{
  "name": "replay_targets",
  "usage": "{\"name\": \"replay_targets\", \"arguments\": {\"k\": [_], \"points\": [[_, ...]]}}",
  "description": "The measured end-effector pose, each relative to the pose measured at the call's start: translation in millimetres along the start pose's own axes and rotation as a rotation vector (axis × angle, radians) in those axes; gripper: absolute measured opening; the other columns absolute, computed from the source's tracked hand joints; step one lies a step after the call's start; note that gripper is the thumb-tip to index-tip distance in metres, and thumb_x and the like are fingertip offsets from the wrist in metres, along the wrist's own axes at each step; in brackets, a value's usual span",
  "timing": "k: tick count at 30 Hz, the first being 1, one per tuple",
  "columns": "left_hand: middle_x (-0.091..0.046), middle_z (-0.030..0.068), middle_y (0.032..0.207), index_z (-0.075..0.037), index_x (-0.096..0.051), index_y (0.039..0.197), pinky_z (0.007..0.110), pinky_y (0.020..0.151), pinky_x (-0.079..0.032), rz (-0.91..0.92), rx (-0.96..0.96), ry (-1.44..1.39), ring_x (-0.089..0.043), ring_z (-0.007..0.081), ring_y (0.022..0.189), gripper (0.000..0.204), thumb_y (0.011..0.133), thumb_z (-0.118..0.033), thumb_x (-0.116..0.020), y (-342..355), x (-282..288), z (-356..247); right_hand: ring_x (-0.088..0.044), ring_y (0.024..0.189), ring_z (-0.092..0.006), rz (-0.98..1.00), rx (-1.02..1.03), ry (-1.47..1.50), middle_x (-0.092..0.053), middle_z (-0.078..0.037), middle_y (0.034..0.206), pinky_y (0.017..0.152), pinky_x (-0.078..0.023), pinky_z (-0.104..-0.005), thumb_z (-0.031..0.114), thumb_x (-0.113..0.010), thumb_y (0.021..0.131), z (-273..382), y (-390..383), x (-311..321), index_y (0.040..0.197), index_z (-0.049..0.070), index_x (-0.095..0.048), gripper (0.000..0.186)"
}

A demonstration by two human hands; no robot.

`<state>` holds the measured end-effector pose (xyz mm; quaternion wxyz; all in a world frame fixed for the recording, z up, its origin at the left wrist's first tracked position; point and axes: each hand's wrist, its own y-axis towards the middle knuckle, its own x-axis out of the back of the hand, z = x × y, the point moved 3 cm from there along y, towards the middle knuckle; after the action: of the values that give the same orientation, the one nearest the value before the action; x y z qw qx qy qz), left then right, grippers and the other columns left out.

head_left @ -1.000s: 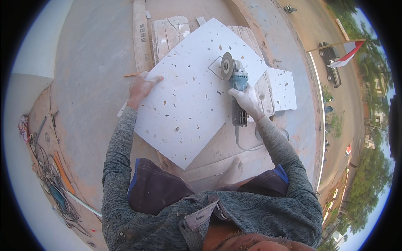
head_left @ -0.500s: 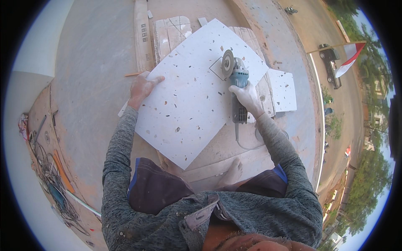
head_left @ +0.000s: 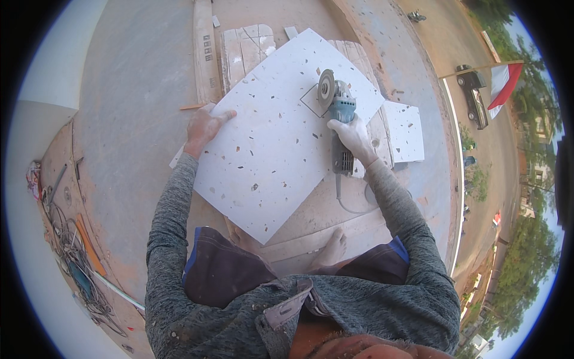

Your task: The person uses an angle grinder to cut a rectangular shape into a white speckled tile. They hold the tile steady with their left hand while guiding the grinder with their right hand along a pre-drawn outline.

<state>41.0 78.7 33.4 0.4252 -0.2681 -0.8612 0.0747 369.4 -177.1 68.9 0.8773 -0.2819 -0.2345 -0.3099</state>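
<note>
A large white tile with dark and brown flecks [head_left: 257, 155] lies turned cornerwise in front of me. At its left corner my left hand [head_left: 204, 127] is closed on the edge, thumb on top and the other fingers partly hidden. My right hand [head_left: 357, 140], pale with dust, is wrapped round the body of a teal and black angle grinder [head_left: 342, 109]. The grinder's round disc [head_left: 326, 88] stands on edge beside a small square outline [head_left: 311, 100] drawn on the tile. From here I cannot tell whether the disc touches the surface or spins.
Worn boards [head_left: 242, 51] lie under the tile. A smaller flecked tile piece [head_left: 403, 131] sits to its right. The grinder's cord [head_left: 353, 209] runs near my bare foot [head_left: 332, 246]. Tangled cables [head_left: 84, 275] lie far left by the wall. A truck [head_left: 472, 99] stands on the road at right.
Both hands, the grinder and the tile keep nearly the same places, with only a tiny shift of the view. The red and white flag at right hangs lower.
</note>
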Motion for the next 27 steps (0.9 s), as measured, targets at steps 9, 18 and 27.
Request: {"name": "replay_targets", "arguments": {"k": [9,18,27], "points": [[-0.082,0.0169,0.099,-0.003,-0.079,0.117,0.039,0.083,-0.06,-0.034,-0.044,0.02,-0.079,0.026,0.081,0.053,0.091,-0.049,-0.083,1.7,-2.6,3.1,-0.071,0.078,-0.0199,0.036,-0.003,0.033,-0.074,-0.012,0.093,0.074,-0.059,-0.0359,0.027,-0.08,0.08,10.8,-1.6,1.5,0.116,-0.007,-0.069,0.051],[-0.082,0.0175,0.105,-0.007,-0.081,0.119,0.043,0.094,-0.059,-0.007,-0.006,0.001,-0.08,0.0305,0.094,0.061,0.086,-0.059,-0.084,2.0,-2.9,3.9,-0.07,0.078,-0.0194,0.03,-0.003,0.028,-0.074,-0.011,0.091,0.073,-0.058,-0.0353,0.026,-0.08,0.08,7.2,3.7,0.7,0.111,-0.006,-0.07,0.046],[-0.082,0.017,0.106,-0.007,-0.081,0.12,0.044,0.094,-0.059,0.006,-0.005,0.009,-0.08,0.0297,0.093,0.061,0.087,-0.058,-0.083,0.2,-0.8,1.5,-0.07,0.078,-0.0196,0.005,-0.007,0.04,-0.073,-0.01,0.091,0.073,-0.058,-0.035,0.026,-0.08,0.079,6.6,5.1,-0.3,0.11,-0.006,-0.07,0.046]]}}
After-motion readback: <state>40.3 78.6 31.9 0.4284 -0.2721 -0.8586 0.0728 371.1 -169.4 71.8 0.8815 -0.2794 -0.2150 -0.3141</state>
